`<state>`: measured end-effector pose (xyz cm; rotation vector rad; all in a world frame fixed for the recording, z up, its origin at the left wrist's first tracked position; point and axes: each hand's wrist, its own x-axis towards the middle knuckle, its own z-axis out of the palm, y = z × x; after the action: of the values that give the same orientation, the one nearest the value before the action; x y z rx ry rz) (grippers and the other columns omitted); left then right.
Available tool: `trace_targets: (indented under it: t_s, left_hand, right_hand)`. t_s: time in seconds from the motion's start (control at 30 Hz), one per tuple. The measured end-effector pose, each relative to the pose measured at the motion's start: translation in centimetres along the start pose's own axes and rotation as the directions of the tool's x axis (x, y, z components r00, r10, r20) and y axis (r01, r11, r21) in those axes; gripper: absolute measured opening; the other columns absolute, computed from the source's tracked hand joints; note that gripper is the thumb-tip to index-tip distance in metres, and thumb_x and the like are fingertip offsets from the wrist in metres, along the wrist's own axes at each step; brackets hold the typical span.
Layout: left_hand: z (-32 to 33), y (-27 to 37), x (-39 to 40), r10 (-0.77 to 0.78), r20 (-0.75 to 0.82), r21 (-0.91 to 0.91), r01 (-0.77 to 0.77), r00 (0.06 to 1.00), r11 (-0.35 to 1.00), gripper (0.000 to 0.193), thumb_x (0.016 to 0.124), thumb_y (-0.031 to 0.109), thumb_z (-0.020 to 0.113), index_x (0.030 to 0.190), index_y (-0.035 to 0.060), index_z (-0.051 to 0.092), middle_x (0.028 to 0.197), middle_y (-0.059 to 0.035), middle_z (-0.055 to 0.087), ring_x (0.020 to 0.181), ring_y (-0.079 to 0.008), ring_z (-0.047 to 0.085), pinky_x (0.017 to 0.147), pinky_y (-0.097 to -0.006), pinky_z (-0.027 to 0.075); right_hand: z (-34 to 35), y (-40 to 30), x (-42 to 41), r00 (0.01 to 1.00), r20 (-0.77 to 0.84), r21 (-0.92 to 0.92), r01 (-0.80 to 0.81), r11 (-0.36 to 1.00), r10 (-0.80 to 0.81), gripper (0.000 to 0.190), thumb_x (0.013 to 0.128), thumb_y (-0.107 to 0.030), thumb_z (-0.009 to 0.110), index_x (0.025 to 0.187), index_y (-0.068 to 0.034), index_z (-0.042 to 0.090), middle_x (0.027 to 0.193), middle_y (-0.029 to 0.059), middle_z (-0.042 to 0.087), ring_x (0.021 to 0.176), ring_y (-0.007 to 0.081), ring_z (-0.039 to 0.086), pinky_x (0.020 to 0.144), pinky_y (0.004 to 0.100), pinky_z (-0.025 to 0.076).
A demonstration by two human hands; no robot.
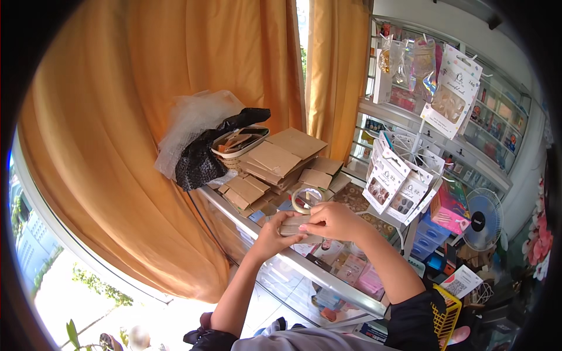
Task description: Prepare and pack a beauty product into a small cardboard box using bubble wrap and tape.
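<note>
Above the glass display counter (pixel 333 281), my left hand (pixel 277 237) grips a small flat cardboard piece (pixel 295 224) between thumb and fingers. The fingertips of my right hand (pixel 336 221) are pinched at the right side of the same piece; whether they hold it or something thin on it, I cannot tell. Just beyond both hands a roll of clear tape (pixel 303 196) stands on the counter. Folded brown cardboard boxes (pixel 281 153) lie stacked behind it, with smaller ones (pixel 246 189) to the left and more (pixel 320 172) to the right.
A basket of odds and ends (pixel 239 142) stands behind the boxes beside black bubble wrap (pixel 197 158) and clear wrap (pixel 197 114). On the right are a rack of packaged press-on nails (pixel 395 184), blue drawers (pixel 430 234), a fan (pixel 482 219) and a yellow basket (pixel 445 316). Orange curtains (pixel 153 153) hang left.
</note>
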<state>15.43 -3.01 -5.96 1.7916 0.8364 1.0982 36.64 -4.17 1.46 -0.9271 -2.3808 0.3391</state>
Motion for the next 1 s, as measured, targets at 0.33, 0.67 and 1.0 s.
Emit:
trace_targets:
  t_s: [0.33, 0.67, 1.0]
  left_hand:
    - [0.04, 0.07, -0.12, 0.049, -0.012, 0.042, -0.049, 0.999, 0.998, 0.058, 0.073, 0.022, 0.084, 0.118, -0.0020, 0.057, 0.105, -0.0090, 0.062, 0.096, -0.0165, 0.060, 0.084, -0.0291, 0.049]
    - [0.14, 0.65, -0.07, 0.027, -0.007, 0.024, -0.027, 1.000, 0.999, 0.057, 0.073, 0.022, 0.084, 0.118, -0.0012, 0.057, 0.105, -0.0098, 0.063, 0.096, -0.0163, 0.061, 0.085, -0.0295, 0.049]
    - [0.11, 0.32, -0.14, 0.047, -0.016, 0.047, -0.046, 0.999, 0.998, 0.057, 0.073, 0.021, 0.083, 0.119, -0.0002, 0.057, 0.104, -0.0095, 0.063, 0.095, -0.0171, 0.061, 0.084, -0.0297, 0.049]
  right_hand:
    - [0.17, -0.22, -0.17, 0.997, 0.041, 0.091, -0.072, 0.993, 0.068, 0.033, 0.085, -0.025, 0.072, 0.068, 0.001, 0.062, 0.059, 0.0089, 0.048, 0.051, 0.0224, 0.047, 0.051, 0.0351, 0.037]
    - [-0.44, 0.11, -0.39, 0.997, 0.029, 0.211, -0.070, 0.975, 0.066, 0.029, 0.088, -0.025, 0.069, 0.075, 0.000, 0.067, 0.061, 0.0102, 0.052, 0.052, 0.0199, 0.049, 0.052, 0.0324, 0.038]
    - [-0.05, 0.28, -0.48, 0.987, 0.098, 0.215, -0.148, 0.965, 0.129, 0.030, 0.087, -0.032, 0.068, 0.081, -0.004, 0.071, 0.064, 0.0107, 0.059, 0.053, 0.0185, 0.053, 0.053, 0.0330, 0.041]
